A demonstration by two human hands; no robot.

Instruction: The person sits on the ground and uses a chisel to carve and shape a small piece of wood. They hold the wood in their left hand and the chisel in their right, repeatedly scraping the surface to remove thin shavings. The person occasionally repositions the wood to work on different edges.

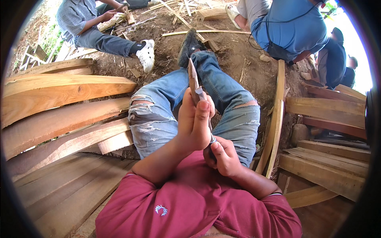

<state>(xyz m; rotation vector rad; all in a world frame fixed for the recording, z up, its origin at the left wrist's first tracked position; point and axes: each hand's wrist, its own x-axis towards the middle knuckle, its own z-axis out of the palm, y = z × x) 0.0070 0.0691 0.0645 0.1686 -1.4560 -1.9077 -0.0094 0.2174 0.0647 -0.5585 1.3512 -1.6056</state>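
Note:
A long, pointed knife is raised over my lap, its tip toward my feet. My right hand is closed round its dark handle, close to my belly, below a metal collar. Further up, my left hand is closed around the middle of the blade, thumb on top. A short grey piece, perhaps a stone, sticks out past the left thumb beside the brownish blade. The left fingers hide the rest of it, and part of the blade.
Curved wooden planks are stacked at my left, more boards at my right. A long narrow plank lies beside my leg. Two people sit ahead, one in a blue shirt, another in white clogs. Wood scraps litter the dirt.

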